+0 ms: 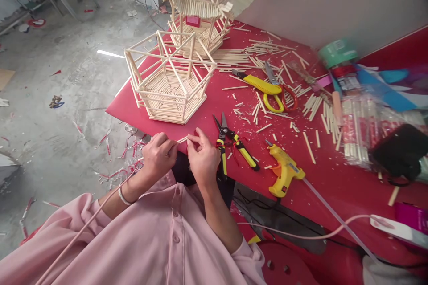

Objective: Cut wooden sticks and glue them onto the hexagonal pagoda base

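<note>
Between my two hands, over the table's front edge, runs a thin pale wooden stick (pixel 182 140). My left hand (pixel 159 155) is closed around one end of it. My right hand (pixel 203 155) pinches the other end between thumb and fingers. Just beyond them stands a six-sided frame of glued sticks (pixel 167 91), with a floor of sticks and crossing bars on top. Black-and-yellow pruning shears (pixel 230 136) lie with blades apart beside my right hand. Farther right rests a yellow glue gun (pixel 284 170), its nozzle pointing away from me.
A larger stick pavilion (pixel 200 13) stands behind the frame. On the red table (pixel 200 129) lie loose sticks (pixel 230 58), a yellow cutter knife (pixel 262 83), scissors (pixel 279 100), stick packets (pixel 359 129) and a black pouch (pixel 403 153). A cable (pixel 297 235) crosses the right front.
</note>
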A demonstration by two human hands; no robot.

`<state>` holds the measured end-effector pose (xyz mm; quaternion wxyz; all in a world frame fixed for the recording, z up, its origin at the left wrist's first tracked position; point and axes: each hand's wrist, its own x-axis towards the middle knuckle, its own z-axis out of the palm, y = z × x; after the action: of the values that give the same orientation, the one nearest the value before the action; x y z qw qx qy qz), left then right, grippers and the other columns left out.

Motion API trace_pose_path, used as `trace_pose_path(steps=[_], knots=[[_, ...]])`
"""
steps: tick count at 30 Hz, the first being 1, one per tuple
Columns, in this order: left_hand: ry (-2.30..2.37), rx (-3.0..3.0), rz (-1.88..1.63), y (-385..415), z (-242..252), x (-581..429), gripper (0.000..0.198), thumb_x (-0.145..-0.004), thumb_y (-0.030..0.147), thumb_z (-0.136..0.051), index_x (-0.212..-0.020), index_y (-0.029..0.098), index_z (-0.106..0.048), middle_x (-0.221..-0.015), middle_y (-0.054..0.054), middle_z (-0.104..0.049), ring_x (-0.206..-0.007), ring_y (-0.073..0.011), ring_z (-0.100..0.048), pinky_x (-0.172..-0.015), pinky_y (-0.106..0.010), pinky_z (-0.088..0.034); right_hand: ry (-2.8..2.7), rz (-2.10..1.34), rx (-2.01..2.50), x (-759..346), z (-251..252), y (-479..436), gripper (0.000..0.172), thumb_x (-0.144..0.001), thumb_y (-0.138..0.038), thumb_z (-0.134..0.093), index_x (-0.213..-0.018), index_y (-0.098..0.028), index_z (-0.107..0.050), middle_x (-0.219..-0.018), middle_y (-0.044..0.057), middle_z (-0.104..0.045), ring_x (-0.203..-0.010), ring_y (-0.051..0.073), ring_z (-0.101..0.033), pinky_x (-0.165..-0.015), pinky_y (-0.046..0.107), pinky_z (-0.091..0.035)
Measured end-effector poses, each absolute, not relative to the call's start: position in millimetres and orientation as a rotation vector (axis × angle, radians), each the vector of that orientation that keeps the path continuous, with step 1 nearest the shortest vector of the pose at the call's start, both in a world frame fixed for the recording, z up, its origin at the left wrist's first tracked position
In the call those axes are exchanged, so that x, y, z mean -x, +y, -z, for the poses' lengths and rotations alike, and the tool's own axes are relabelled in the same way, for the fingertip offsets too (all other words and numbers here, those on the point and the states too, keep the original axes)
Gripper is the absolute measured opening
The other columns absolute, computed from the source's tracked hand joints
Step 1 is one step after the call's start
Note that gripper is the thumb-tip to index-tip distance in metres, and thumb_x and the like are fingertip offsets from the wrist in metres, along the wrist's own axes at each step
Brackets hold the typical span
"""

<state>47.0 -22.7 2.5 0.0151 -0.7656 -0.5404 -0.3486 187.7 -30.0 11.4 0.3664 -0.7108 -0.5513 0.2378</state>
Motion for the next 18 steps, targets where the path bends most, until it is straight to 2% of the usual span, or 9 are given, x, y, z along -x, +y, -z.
trace_pose_path(steps=[5, 13, 18], knots=[[-1.663, 2.398, 1.091, -22.8, -2.9, -46.9, 0.023, -0.09, 0.017, -0.059, -0.068, 0.021, -0.067, -0.065, -0.001, -0.052, -0.062, -0.0146, -0.051, -0.059, -0.027, -0.039, -1.462, -0.605, 1.826, -189.9, -10.7, -31.6, 0.036, -0.089, -0.02, -0.063, -0.125, -0.02, -0.067, -0.102, 0.004, -0.08, -0.071, 0.018, -0.075, -0.076, 0.03, -0.057], [-1.653, 2.419, 1.104, -22.5, -2.8, -45.4, 0.02, -0.09, 0.017, -0.06, -0.072, 0.021, -0.069, -0.066, -0.001, -0.052, -0.063, -0.0144, -0.051, -0.058, -0.027, -0.039, -1.513, -0.638, 1.793, -196.7, -5.7, -29.7, 0.041, -0.09, -0.028, -0.069, -0.13, -0.022, -0.063, -0.104, 0.004, -0.08, -0.072, 0.018, -0.075, -0.071, 0.029, -0.057], [-1.657, 2.447, 1.079, -22.7, -5.4, -43.8, 0.019, -0.091, 0.02, -0.06, -0.074, 0.021, -0.069, -0.068, -0.001, -0.053, -0.064, -0.0149, -0.052, -0.059, -0.027, -0.039, -1.505, -0.596, 1.789, -195.2, -3.6, -28.5, 0.041, -0.09, -0.027, -0.069, -0.13, -0.021, -0.063, -0.101, 0.004, -0.08, -0.071, 0.018, -0.075, -0.073, 0.029, -0.057]])
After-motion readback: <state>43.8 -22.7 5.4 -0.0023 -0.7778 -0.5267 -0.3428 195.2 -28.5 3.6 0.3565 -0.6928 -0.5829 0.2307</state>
